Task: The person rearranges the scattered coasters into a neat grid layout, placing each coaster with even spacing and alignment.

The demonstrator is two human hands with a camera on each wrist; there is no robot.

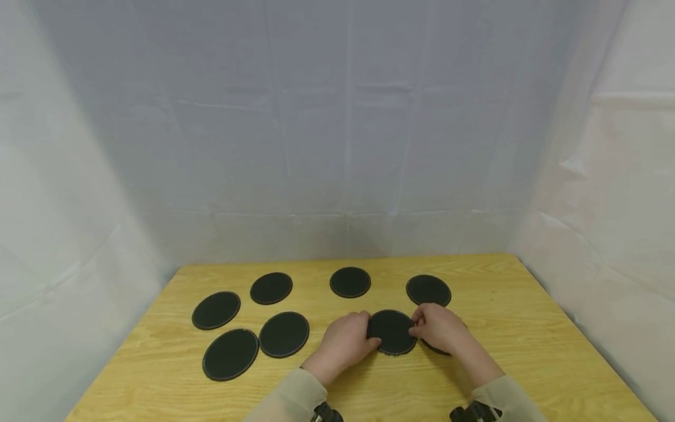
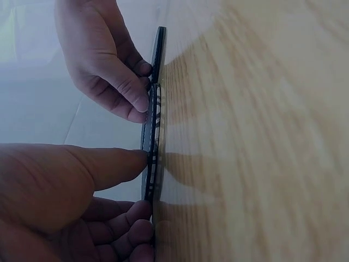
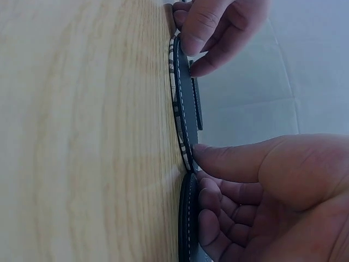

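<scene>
held coaster (image 1: 392,332): round, black, thin, stitched rim; plaid underside shows in the wrist views
state: gripped at both side edges, left hand (image 1: 345,341) and right hand (image 1: 440,328)
pose: near flat, edge slightly lifted off the table (image 1: 527,351)
place: front centre of the table
second coaster (image 1: 440,349): black, flat under right hand, just right of held coaster, edges overlapping

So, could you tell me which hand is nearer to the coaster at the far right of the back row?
Right. The right hand lies just in front of that coaster; the left hand is farther off, across the held coaster.
</scene>
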